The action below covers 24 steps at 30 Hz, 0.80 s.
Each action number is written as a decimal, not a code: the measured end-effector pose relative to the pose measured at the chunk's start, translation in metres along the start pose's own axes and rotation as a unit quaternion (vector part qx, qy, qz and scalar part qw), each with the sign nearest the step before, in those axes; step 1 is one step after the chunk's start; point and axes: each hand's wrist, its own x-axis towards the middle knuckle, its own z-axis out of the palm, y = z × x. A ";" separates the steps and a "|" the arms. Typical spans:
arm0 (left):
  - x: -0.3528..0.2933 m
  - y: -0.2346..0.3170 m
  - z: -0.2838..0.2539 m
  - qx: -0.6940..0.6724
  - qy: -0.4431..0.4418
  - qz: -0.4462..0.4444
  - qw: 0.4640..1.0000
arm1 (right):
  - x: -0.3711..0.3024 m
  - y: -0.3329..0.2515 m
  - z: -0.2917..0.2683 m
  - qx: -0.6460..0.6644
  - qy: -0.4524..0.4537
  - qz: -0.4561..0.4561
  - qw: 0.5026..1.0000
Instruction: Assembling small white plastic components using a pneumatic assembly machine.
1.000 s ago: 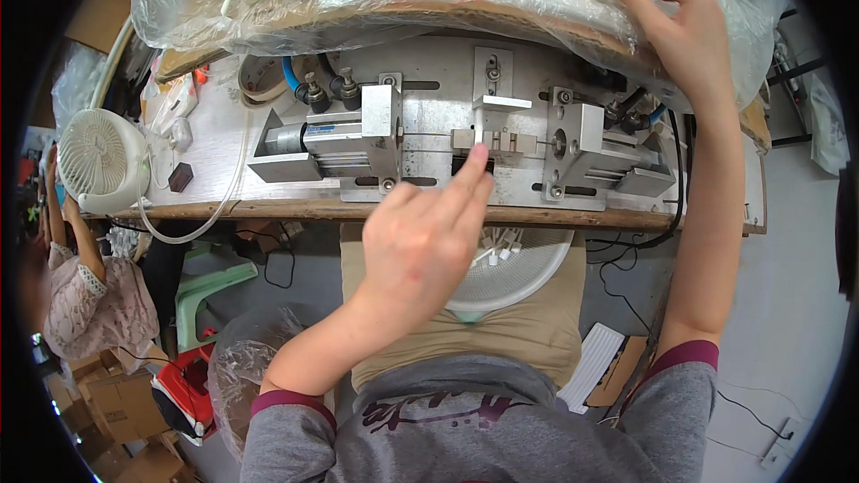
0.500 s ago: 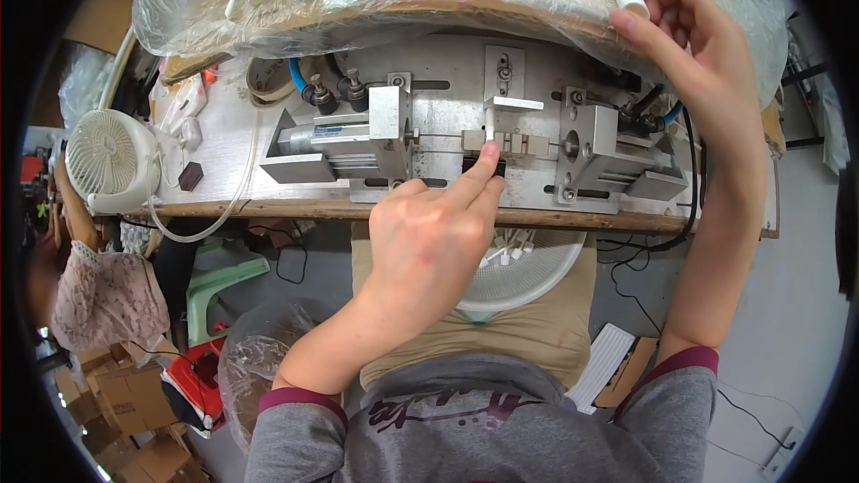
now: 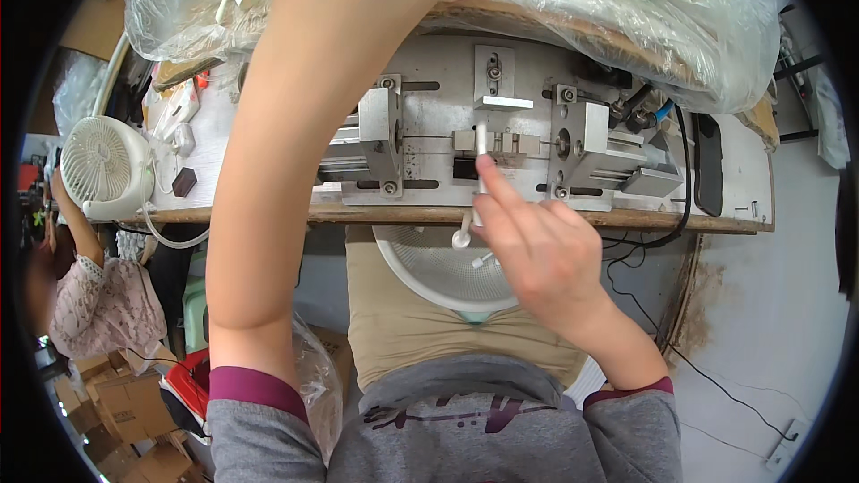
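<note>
My left forearm [image 3: 286, 134] reaches up across the bench, and its hand is past the top edge, out of sight. My right hand [image 3: 550, 255] is at the front edge of the metal fixture [image 3: 510, 141]. Its index finger and thumb are on a white plastic capped stick [image 3: 481, 139], which stands upright at the fixture block; the fingers partly hide it. Just left of the thumb, a second white stick with a round end [image 3: 461, 238] shows above the white mesh basket [image 3: 407, 264] on my lap. Another small white piece [image 3: 481, 260] is over the basket.
A clear plastic bag [image 3: 617, 22] with many white capped sticks spans the back of the bench. Metal cylinder units [image 3: 380, 134] flank the fixture. A white fan [image 3: 107, 165] stands left, a dark phone [image 3: 708, 165] lies right, and black cables hang over the edge. Another person's sleeve [image 3: 107, 295] shows left.
My left hand has left the fixture and gone up past the top edge. My right hand has come down from the bag to the fixture with a white capped stick. The basket shows farther left.
</note>
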 end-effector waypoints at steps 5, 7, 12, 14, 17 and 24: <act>0.023 0.002 0.034 0.142 -0.031 -0.004 0.989 | 0.008 -0.005 0.011 -0.041 -0.034 0.032 0.998; 0.026 -0.002 0.040 0.149 -0.057 0.001 0.987 | 0.008 -0.005 0.010 -0.049 -0.064 0.037 0.996; 0.030 0.016 0.025 0.075 -0.058 -0.016 0.995 | 0.013 -0.005 0.003 -0.042 -0.094 0.054 0.993; 0.031 0.034 0.007 -0.038 -0.084 -0.111 0.990 | 0.017 -0.005 0.001 -0.044 -0.105 0.054 0.992; 0.018 0.061 -0.019 -0.180 -0.084 -0.206 0.958 | 0.021 -0.002 -0.004 0.000 -0.086 0.060 0.994; -0.088 0.033 -0.042 -0.179 -0.122 0.040 0.975 | 0.050 0.053 -0.035 0.116 0.171 0.160 0.965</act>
